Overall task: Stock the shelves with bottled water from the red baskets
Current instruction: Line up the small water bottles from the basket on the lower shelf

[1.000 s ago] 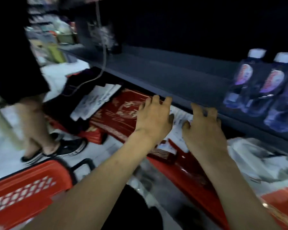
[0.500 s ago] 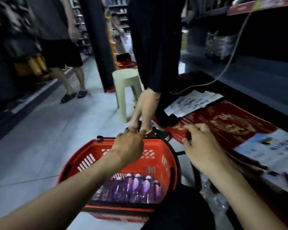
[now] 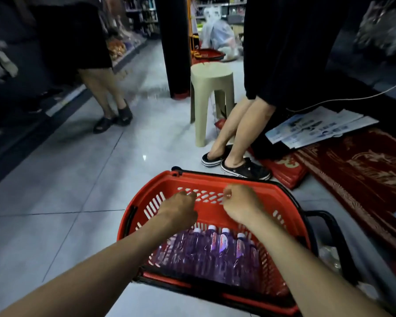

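Above the red slotted plastic basket [image 3: 144, 197], left hand [image 3: 178, 209] and right hand [image 3: 241, 207], fingers curled, apparently empty; the close-packed clear purple-tinted plastic water bottles [image 3: 217, 250] may slip if snatched.

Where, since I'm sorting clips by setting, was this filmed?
Probably a shop aisle: stocked shelves line the tiled floor, a red plastic shopping basket holds purple-labelled water bottles, and another red basket sits farther down.
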{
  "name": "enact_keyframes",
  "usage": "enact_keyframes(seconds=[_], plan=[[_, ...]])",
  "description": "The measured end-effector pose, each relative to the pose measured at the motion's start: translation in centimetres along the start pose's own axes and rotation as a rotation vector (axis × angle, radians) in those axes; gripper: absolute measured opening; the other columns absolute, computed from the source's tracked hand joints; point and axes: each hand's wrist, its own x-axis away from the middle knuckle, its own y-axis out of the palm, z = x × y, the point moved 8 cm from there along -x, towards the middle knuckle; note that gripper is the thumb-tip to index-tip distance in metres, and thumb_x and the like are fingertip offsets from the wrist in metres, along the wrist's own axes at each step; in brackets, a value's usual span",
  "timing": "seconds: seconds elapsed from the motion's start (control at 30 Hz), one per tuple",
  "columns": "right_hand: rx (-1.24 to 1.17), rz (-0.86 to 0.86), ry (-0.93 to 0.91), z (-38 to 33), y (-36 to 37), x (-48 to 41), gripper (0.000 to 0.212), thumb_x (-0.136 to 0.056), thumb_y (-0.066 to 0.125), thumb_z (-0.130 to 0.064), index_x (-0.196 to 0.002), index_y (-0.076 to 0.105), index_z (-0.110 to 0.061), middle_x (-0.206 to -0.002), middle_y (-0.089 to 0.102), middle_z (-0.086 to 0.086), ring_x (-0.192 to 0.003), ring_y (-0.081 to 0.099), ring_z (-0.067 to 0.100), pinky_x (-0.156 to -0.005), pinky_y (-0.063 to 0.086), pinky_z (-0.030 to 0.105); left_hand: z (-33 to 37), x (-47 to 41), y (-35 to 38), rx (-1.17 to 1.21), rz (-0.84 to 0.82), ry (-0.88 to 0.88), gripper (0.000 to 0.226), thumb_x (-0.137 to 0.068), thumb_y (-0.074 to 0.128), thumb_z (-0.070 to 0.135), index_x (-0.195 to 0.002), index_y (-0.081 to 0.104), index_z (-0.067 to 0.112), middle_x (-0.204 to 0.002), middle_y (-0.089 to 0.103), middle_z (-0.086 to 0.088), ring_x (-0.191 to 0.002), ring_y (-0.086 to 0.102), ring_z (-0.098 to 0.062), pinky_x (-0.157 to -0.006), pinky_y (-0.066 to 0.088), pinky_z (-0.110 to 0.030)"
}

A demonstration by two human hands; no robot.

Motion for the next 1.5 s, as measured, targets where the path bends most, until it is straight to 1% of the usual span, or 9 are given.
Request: enact_keyframes(seconds=[0.3, 0.43, 0.57, 0.77, 0.9, 1.07, 1.2, 1.37, 1.5], plan=[[-0.054, -0.259, 0.362, 14.0, 12.0, -1.4, 0.037, -0.089, 0.054, -0.019, -0.055, 0.042, -0.013, -0.064, 0.054, 0.008, -0.073, 0.052, 0.021, -0.049, 0.028, 0.027, -6.7, -3.3, 11.8, 0.147, -0.266, -0.123, 0.042, -0.093, 0.051, 0.028, -0.132, 0.052, 0.012, -0.128, 0.062, -0.014, -0.115, 0.06, -0.031, -0.09, 0.047, -0.032], [-0.1, -0.288, 0.511, 18.7, 13.1, -1.3, 0.023, -0.087, 0.061, -0.025, -0.1, 0.07, -0.009, -0.097, 0.069, 0.013, -0.098, 0.068, 0.029, -0.069, 0.046, 0.026, -6.5, -4.5, 16.1, 0.221, -0.347, -0.163, 0.03, -0.093, 0.052, 0.014, -0.117, 0.066, 0.003, -0.122, 0.065, -0.018, -0.112, 0.061, -0.029, -0.081, 0.042, -0.024], [-0.048, -0.415, 0.581, 20.1, 16.9, -2.5, 0.053, -0.082, 0.061, -0.029, -0.133, 0.054, -0.013, -0.135, 0.06, 0.011, -0.117, 0.062, 0.026, -0.09, 0.049, 0.027, -3.2, -6.5, 19.9, 0.316, -0.342, -0.158, 0.029, -0.091, 0.059, 0.023, -0.107, 0.069, 0.001, -0.108, 0.069, -0.023, -0.104, 0.065, -0.036, -0.081, 0.047, -0.035], [-0.029, -0.289, 0.596, 20.2, 20.7, -3.1, 0.081, -0.082, 0.055, -0.021, -0.154, 0.018, -0.016, -0.16, 0.022, 0.011, -0.146, 0.027, 0.029, -0.117, 0.03, 0.039, 2.4, -9.6, 22.0, 0.327, -0.263, -0.037, 0.058, -0.082, 0.061, 0.014, -0.139, 0.047, 0.017, -0.137, 0.048, -0.016, -0.122, 0.052, -0.037, -0.098, 0.047, -0.04], [-0.112, -0.228, 0.621, 22.0, 23.3, -1.7, 0.097, -0.081, 0.06, -0.024, -0.15, -0.007, -0.042, -0.155, 0.035, 0.008, -0.138, 0.04, 0.033, -0.108, 0.041, 0.049, 4.5, -11.4, 23.9, 0.2, -0.325, 0.065, 0.075, -0.084, 0.063, 0.013, -0.15, 0.03, 0.017, -0.149, 0.039, -0.013, -0.126, 0.05, -0.036, -0.103, 0.045, -0.044], [-0.224, -0.271, 0.743, 24.1, 25.1, -1.1, 0.111, -0.077, 0.066, -0.038, -0.152, -0.015, -0.028, -0.15, 0.043, 0.012, -0.129, 0.051, 0.031, -0.104, 0.046, 0.044, 5.3, -11.9, 25.5, 0.336, -0.358, -0.059, 0.064, -0.09, 0.058, 0.012, -0.148, 0.031, 0.01, -0.142, 0.047, -0.018, -0.126, 0.05, -0.036, -0.098, 0.043, -0.032], [-0.173, -0.186, 0.659, 25.9, 26.2, -0.9, 0.106, -0.076, 0.065, -0.043, -0.156, -0.002, -0.028, -0.164, 0.012, 0.004, -0.146, 0.026, 0.025, -0.117, 0.031, 0.041, 6.2, -10.3, 26.1, 0.351, -0.326, -0.04, 0.08, -0.087, 0.06, 0.016, -0.151, 0.015, -0.001, -0.156, 0.025, -0.023, -0.134, 0.041, -0.039, -0.109, 0.036, -0.037], [-0.211, -0.291, 0.76, 26.2, 25.1, 0.4, 0.078, -0.085, 0.065, -0.017, -0.153, 0.026, -0.013, -0.158, 0.024, 0.007, -0.144, 0.029, 0.024, -0.116, 0.029, 0.033, 5.3, -9.8, 26.0, 0.45, -0.34, -0.06, 0.087, -0.075, 0.077, 0.017, -0.147, 0.027, 0.014, -0.145, 0.036, -0.015, -0.131, 0.043, -0.034, -0.106, 0.042, -0.036], [-0.235, -0.331, 0.798, 25.6, 25.4, -0.2, 0.075, -0.087, 0.065, -0.034, -0.151, 0.032, -0.017, -0.151, 0.04, 0.01, -0.135, 0.044, 0.026, -0.108, 0.04, 0.035, 6.3, -7.9, 25.6, 0.328, -0.331, -0.011, 0.088, -0.073, 0.078, 0.031, -0.144, 0.029, 0.01, -0.148, 0.033, -0.015, -0.132, 0.041, -0.036, -0.106, 0.039, -0.038]])
